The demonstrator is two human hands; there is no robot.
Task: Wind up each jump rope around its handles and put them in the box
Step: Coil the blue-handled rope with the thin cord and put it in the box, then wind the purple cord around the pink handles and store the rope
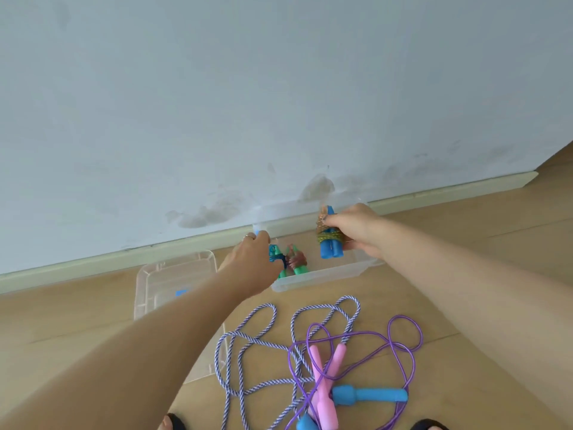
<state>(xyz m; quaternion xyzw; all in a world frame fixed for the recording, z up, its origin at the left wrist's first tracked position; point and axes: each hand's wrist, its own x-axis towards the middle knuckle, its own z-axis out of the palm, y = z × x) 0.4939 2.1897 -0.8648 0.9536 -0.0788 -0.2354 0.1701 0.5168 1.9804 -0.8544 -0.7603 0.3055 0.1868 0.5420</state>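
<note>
My right hand (359,231) grips a wound jump rope with blue handles and yellow-brown cord (329,240), held upright over the clear plastic box (325,274) by the wall. My left hand (252,262) rests on the box's left rim. Inside the box lie two wound ropes with green handles (293,263). On the floor in front lie two loose ropes, tangled: a blue-and-white twisted rope with blue handles (369,395) and a purple rope with pink handles (325,380).
The box's clear lid (173,283) lies flat on the wooden floor to the left. A pale wall and skirting board (124,257) run behind the box. My feet (173,425) show at the bottom edge.
</note>
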